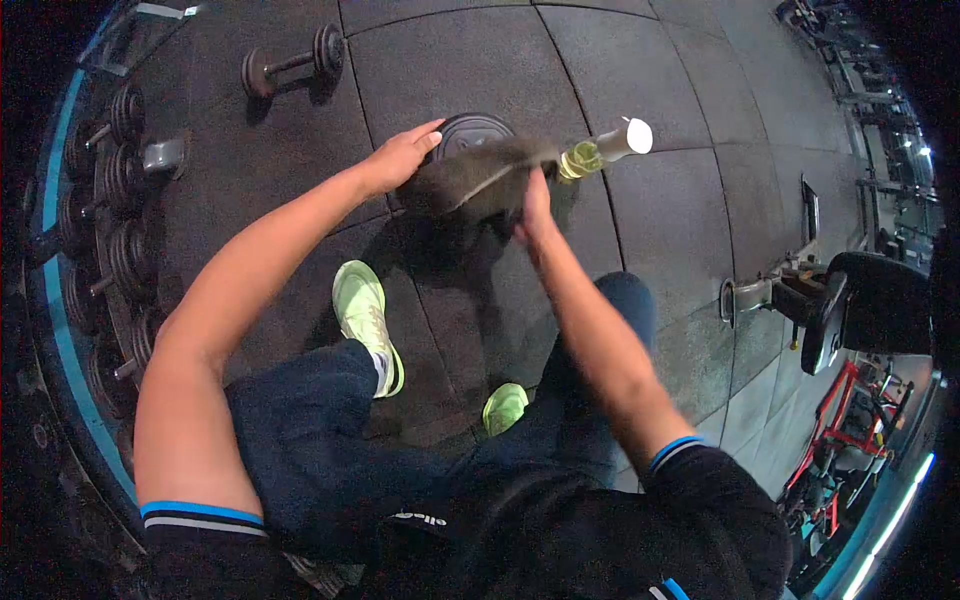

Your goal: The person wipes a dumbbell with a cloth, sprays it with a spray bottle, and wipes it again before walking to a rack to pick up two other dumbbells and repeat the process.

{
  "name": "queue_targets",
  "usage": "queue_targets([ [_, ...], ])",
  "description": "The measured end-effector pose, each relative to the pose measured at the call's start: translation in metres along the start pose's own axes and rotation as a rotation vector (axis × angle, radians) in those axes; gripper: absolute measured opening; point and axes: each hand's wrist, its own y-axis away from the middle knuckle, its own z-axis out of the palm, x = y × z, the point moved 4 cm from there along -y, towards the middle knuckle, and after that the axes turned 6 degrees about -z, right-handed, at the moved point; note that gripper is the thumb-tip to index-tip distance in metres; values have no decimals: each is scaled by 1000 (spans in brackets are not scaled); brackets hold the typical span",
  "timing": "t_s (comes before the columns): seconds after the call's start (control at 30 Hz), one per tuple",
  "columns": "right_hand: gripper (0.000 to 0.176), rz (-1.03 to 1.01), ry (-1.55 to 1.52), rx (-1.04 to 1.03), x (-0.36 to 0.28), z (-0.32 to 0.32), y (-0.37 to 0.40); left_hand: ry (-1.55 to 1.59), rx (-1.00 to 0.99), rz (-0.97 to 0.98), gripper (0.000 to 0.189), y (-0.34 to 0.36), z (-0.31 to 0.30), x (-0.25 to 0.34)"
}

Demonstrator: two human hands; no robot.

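My left hand [402, 160] grips the left edge of a round black weight plate [478, 128], fingers curled over its rim. A dark grey-brown cloth [480, 178] lies across the near part of the plate and hides much of it. At the cloth's right end, my right hand [536, 208] is closed on it, somewhat blurred by motion. Just beyond that hand stands a clear bottle [583, 160] with yellow-green liquid and a white top.
A dumbbell [292, 66] lies on the dark rubber-tiled floor at the upper left. Along the left side runs a rack with several dumbbells [125, 172]. Padded gym equipment [825, 315] stands at the right. My light green shoes [362, 305] are on the floor below the plate.
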Motion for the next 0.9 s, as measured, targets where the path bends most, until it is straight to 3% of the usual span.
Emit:
queue_targets([
  [0.1, 49, 5, -149, -27, 19, 0, 35, 52, -26, -40, 56, -3, 3, -1],
  [0.17, 48, -133, -8, 34, 19, 9, 55, 66, -14, -56, 56, -8, 8, -5],
  [0.23, 52, -137, 92, 214, 12, 13, 38, 80, 15, -78, 57, -9, 15, -11],
  [0.3, 54, -47, 627, 216, -12, 10, 16, 111, 83, -64, 59, -8, 19, -21],
  [0.4, 58, -39, 745, 115, -5, -24, -53, 180, 180, -159, 53, 15, 39, -18],
  [0.43, 55, -20, 653, -7, -18, -18, -56, 356, 100, -327, 58, 29, 51, -8],
  [0.5, 49, -184, 957, -180, -57, -2, -59, 511, 134, -397, 66, 46, 64, 9],
  [0.6, 42, -241, 1017, -253, -62, 6, -73, -97, 187, -124, 74, 35, 39, 21],
  [0.63, 30, -503, 1296, -141, -60, 13, -67, -249, 159, 108, 77, 39, 25, 45],
  [0.67, 27, -623, 1473, -255, -55, 15, -58, -517, 73, 245, 79, 33, 14, 50],
  [0.7, 30, -708, 1419, -292, -50, 15, -44, -780, -15, 380, 82, 28, 11, 52],
  [0.73, 36, -792, 1366, -331, -46, 15, -29, -779, -32, 386, 82, 28, 12, 52],
  [0.77, 44, -829, 1081, -284, -41, 12, -12, -780, -47, 391, 82, 29, 13, 53],
  [0.83, 55, -829, 810, -255, -33, 12, 35, -798, -80, 381, 81, 27, 11, 57],
  [0.9, 62, -819, 937, -282, -38, 21, 78, -819, -105, 344, 80, 25, 8, 63],
])
